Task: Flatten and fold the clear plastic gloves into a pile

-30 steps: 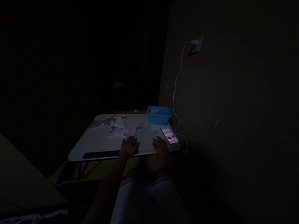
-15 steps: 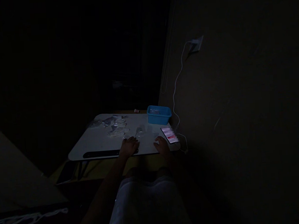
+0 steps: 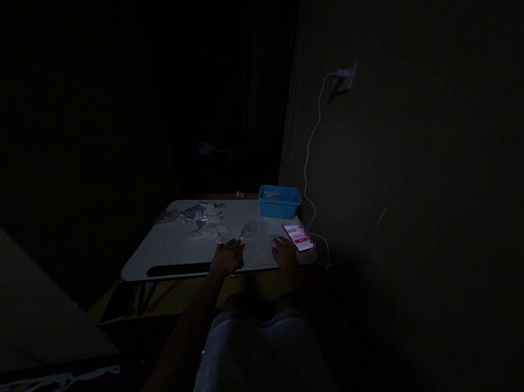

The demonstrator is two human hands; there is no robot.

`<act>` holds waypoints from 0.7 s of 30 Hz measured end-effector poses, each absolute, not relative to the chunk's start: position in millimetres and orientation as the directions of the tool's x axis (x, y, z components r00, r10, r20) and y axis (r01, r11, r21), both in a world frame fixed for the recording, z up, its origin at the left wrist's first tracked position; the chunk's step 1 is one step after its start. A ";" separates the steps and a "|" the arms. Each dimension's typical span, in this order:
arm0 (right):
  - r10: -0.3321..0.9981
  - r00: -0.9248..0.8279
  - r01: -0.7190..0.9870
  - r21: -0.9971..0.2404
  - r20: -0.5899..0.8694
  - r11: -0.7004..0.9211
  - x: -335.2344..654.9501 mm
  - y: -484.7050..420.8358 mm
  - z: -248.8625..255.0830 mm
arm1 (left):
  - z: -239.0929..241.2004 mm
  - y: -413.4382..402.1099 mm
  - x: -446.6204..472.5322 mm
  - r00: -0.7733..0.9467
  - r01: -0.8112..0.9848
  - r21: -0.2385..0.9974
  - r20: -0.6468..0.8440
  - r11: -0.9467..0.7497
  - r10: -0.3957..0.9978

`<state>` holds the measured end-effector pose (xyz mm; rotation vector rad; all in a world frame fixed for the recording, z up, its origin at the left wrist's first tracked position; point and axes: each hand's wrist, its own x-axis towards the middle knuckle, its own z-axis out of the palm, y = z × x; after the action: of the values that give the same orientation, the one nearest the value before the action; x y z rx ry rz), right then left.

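Left hand: the left hand is palm down at the near edge of the table, fingers out and slightly parted, gripping nothing visible.
Right hand: the right hand lies well apart from it, fingers forward and somewhat bent; whether they pinch anything I cannot tell.
Plastic: clear plastic lies on the table ahead of and between the hands, its outline hard to follow.
Wrappers: a crumpled heap of wrappers spreads forward and left of the left hand.
Slot: the left hand covers part of the black slot.
Phone: just right of the right hand, the lit phone crowds that side; its right part is pixelated.
Bin: a blue bin stands beyond the right hand, holding something clear, too dim to name.
Cable: right of both hands, a white cable hangs from the outlet.
Dark: beyond the table, shapes are lost in blackness.
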<state>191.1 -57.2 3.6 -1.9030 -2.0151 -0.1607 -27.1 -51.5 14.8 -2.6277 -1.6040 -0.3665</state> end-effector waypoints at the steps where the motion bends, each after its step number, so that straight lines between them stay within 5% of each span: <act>1: 0.945 -0.020 0.988 -0.140 0.327 0.069 190.4 -56.4 5.6 | 14.9 -51.2 -27.2 0.437 0.882 0.080 0.223 -0.464 0.871; 13: 0.938 -0.110 0.993 0.001 0.328 0.117 178.6 -47.6 32.8 | 18.5 -54.7 -26.8 0.427 0.895 0.047 0.199 -0.444 0.882; 21: 0.941 0.038 0.999 -0.036 0.336 -0.027 177.5 -36.4 35.1 | 19.7 -56.6 -26.6 0.421 0.898 0.057 0.184 -0.437 0.888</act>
<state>177.5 -36.4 35.1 -2.0552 -1.9877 -0.3188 -26.6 -56.6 19.7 -2.6055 -1.6383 -0.2888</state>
